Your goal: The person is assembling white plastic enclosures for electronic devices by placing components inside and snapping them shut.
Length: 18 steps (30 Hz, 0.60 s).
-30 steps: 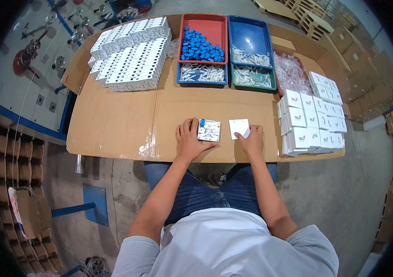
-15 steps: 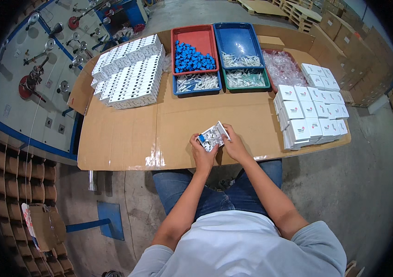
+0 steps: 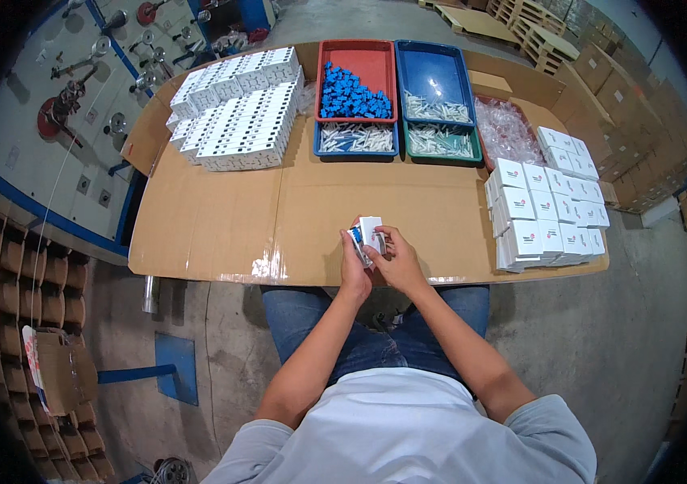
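Note:
Close to the table's front edge, my left hand [image 3: 354, 270] is closed around a small white plastic housing [image 3: 357, 244]. A bit of blue shows at its upper left side. A flat white cover [image 3: 371, 231] lies over much of the housing, slightly askew; whether it is seated cannot be seen. My right hand [image 3: 402, 264] grips the cover's right side, with its fingers curled and thumb pressed near the lower part. The inside of the housing is mostly hidden by the cover and my fingers.
Stacked white housings [image 3: 248, 133] stand back left. A red tray [image 3: 357, 52] holds blue parts; blue [image 3: 428, 68] and green [image 3: 444, 158] trays hold small white pieces. Clear plastic bags [image 3: 507, 133] lie farther right, beyond stacked white covers [image 3: 525, 236]. Cardboard walls [image 3: 150, 125] edge the table.
The white cover, held upright at the housing's right side before, now lies across it and hides most of the inside. My right hand has turned with it. The whole view has shifted slightly.

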Each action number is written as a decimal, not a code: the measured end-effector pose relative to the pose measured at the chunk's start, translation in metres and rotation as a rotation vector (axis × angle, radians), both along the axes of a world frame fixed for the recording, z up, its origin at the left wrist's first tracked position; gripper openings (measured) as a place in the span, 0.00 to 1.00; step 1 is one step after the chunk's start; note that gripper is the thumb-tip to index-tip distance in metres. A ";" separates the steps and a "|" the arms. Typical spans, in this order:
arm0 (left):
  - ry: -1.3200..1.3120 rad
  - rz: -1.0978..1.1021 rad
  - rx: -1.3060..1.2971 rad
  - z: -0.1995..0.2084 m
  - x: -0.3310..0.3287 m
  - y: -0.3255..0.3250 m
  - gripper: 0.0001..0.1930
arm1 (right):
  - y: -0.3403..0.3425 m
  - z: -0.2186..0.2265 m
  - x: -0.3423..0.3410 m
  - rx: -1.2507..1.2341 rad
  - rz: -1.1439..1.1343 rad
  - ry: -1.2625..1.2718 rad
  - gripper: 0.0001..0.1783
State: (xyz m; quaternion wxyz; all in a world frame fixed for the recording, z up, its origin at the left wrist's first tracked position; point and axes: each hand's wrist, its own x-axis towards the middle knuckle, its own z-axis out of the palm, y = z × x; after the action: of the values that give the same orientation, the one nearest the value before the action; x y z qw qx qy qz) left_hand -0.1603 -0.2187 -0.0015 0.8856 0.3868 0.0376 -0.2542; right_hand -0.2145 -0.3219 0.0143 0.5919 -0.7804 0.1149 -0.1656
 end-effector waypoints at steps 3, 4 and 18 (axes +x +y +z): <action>-0.018 -0.052 -0.006 0.004 0.000 0.005 0.35 | 0.006 0.007 -0.001 0.059 -0.032 0.005 0.31; -0.035 -0.071 -0.002 0.005 0.000 0.005 0.35 | 0.006 0.009 -0.002 0.135 -0.050 0.015 0.32; -0.087 -0.091 -0.021 0.014 0.002 0.011 0.36 | 0.001 0.018 -0.005 -0.315 0.086 -0.086 0.34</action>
State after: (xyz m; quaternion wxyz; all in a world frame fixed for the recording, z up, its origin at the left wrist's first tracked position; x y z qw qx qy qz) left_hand -0.1580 -0.2077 0.0120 0.8779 0.3895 -0.0212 -0.2776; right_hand -0.2199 -0.3206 0.0319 0.4732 -0.8599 0.0285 -0.1895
